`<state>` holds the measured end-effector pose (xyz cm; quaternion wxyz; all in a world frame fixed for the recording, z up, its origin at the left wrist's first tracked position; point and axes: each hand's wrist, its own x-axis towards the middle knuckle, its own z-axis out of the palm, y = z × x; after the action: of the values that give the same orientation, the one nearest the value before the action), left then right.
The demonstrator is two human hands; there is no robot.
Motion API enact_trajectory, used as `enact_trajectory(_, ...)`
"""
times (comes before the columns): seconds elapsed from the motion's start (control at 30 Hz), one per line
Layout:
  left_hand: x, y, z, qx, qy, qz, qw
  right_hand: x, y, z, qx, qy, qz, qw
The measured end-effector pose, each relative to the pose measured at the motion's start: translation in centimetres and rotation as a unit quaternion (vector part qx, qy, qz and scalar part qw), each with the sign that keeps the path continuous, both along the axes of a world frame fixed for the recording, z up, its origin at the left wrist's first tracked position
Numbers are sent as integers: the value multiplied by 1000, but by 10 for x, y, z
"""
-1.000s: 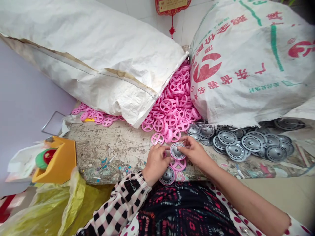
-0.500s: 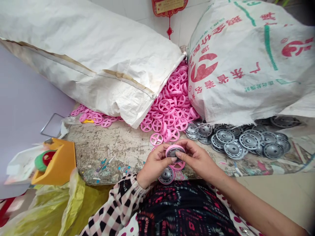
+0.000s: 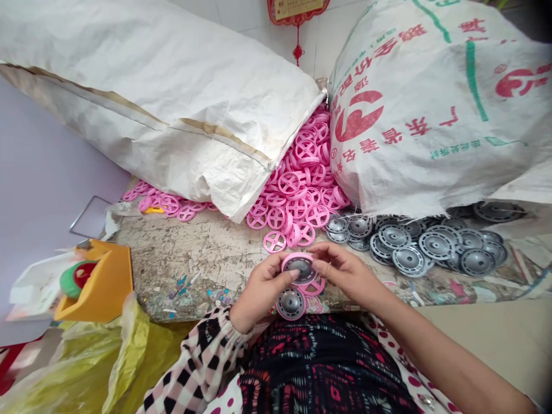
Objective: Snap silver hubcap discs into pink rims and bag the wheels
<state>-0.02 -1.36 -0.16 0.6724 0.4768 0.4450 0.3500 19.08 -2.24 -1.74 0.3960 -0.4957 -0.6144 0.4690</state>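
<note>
Over a scuffed, grey-beige worktop (image 3: 202,247), your left hand (image 3: 261,287) and right hand (image 3: 347,273) pinched a round, pink-rimmed, grey-centred plastic wheel (image 3: 303,267). It looked light, stiff, maybe slick: best gripped by the rim!

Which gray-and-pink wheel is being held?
The upper wheel, between left hand and right hand; the lower wheel sits at the edge of the table.
</note>
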Motion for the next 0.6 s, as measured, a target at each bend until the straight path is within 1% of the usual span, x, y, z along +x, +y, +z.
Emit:
enact_trajectory(0.07,-13,0,-3,-7,55,-9,998,7,2,-8,26,-108,9,994)
enact_trajectory(0.1,-19,-1,-6,-10,86,-21,996,10,1,-12,48,-180,21,982)
enact_trajectory(0.17,-30,-7,-14,-18,138,-45,989,10,-4,-19,95,-309,66,944)
enact_trajectory(0.2,-33,-10,-18,-26,158,-53,986,9,-7,-22,117,-353,94,924)
enact_trajectory(0.23,-35,-14,-21,-34,170,-58,983,8,-10,-24,136,-384,115,906)
enact_trajectory(0.3,-34,-22,-27,-38,188,-58,980,7,-14,-27,170,-419,140,881)
enact_trajectory(0.37,-30,-27,-30,1,218,-60,974,8,-16,-29,196,-433,147,867)
enact_trajectory(0.4,-28,-28,-30,38,243,-63,967,10,-16,-30,203,-431,143,867)
enact_trajectory(0.43,-26,-28,-30,80,275,-66,956,13,-15,-31,204,-418,133,875)
enact_trajectory(0.47,-24,-28,-29,121,309,-69,941,16,-14,-33,195,-393,115,891)
enact_trajectory(0.5,-23,-27,-27,155,337,-72,926,18,-14,-34,174,-353,89,915)
enact_trajectory(0.57,-20,-25,-23,193,365,-74,908,21,-13,-33,88,-226,31,970)
enact_trajectory(0.6,-18,-24,-20,203,363,-68,907,21,-13,-32,29,-149,4,988)
